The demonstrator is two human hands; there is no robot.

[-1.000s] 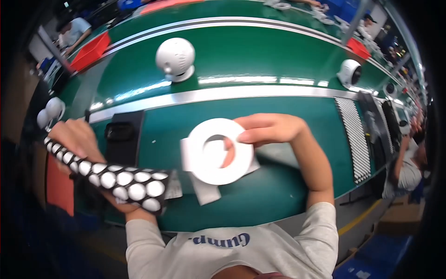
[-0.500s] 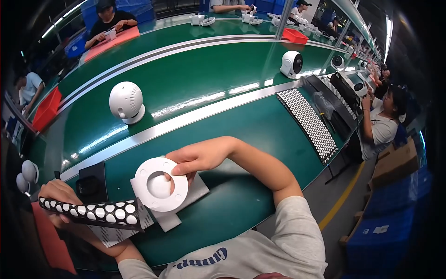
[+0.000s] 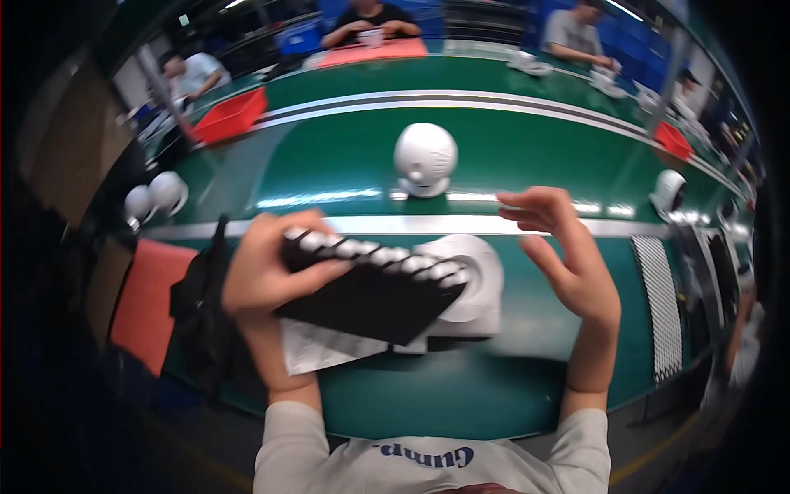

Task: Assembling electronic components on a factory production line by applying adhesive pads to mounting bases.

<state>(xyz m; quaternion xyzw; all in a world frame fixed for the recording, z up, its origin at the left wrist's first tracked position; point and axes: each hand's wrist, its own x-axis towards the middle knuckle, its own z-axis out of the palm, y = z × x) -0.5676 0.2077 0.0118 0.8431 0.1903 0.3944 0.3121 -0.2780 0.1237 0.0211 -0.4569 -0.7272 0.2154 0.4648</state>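
My left hand (image 3: 276, 276) grips a black sheet of white round pads (image 3: 362, 300), bent and tilted, thumb on top. The sheet's far corner hangs over a white ring-shaped base (image 3: 487, 267) and hides its left part. That base rests on a pale block (image 3: 485, 323) on the green table; whether the sheet touches it I cannot tell. To the right of the base, my right hand (image 3: 568, 263) is raised and open, fingers apart, holding nothing. Under my left wrist lies a white printed sheet (image 3: 321, 347). The picture is blurred by motion.
Past the metal edge, a white round-headed camera (image 3: 425, 156) stands on the green belt. Another white camera (image 3: 669, 196) is at right, near a dotted pad sheet (image 3: 658, 305). A red tray (image 3: 232, 115), a black strapped item (image 3: 202, 300) and an orange mat (image 3: 152, 288) are left. Co-workers sit opposite.
My right hand has let go of the ring-shaped base and drawn away to the right. My left hand has brought the pad sheet over the base. The view has turned left.
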